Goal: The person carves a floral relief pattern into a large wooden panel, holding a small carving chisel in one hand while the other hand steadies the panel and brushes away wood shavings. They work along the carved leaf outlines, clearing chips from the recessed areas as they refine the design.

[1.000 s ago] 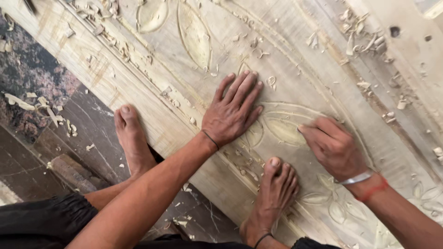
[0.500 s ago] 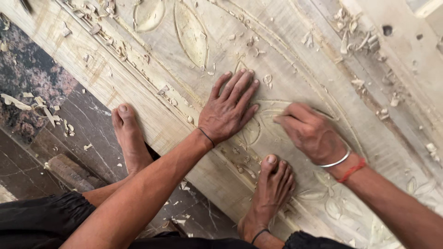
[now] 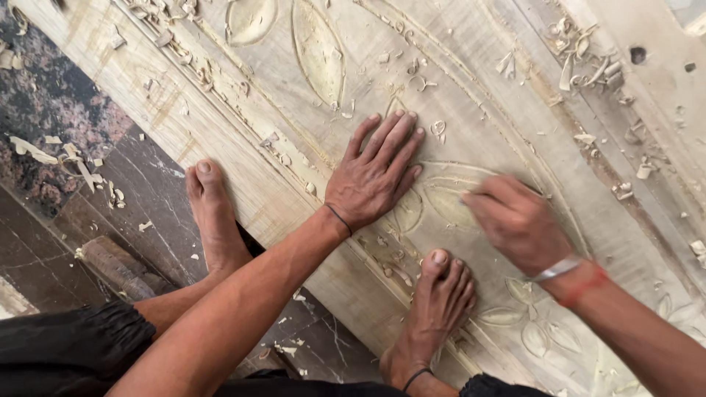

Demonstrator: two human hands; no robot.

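The left hand (image 3: 375, 173) lies spread flat on the stiff, heavy carved wood panel (image 3: 471, 95), while beside it the right hand (image 3: 515, 220) is curled shut, contents hidden

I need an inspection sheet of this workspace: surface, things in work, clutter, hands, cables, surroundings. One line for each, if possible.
Surface: pale carved wooden panel with leaf shapes and curved grooves, lying over a dark stone floor.
Things in work: leaf carving between the two hands; no tool can be made out.
Clutter: wood shavings on the panel and chips on the floor.
Hands: left hand pressed flat on the panel, fingers spread; right hand blurred, curled over the carving, grip unclear.
Cables: nothing seen.
Surroundings: right foot on the panel, left foot on the floor, round wooden piece beside it.
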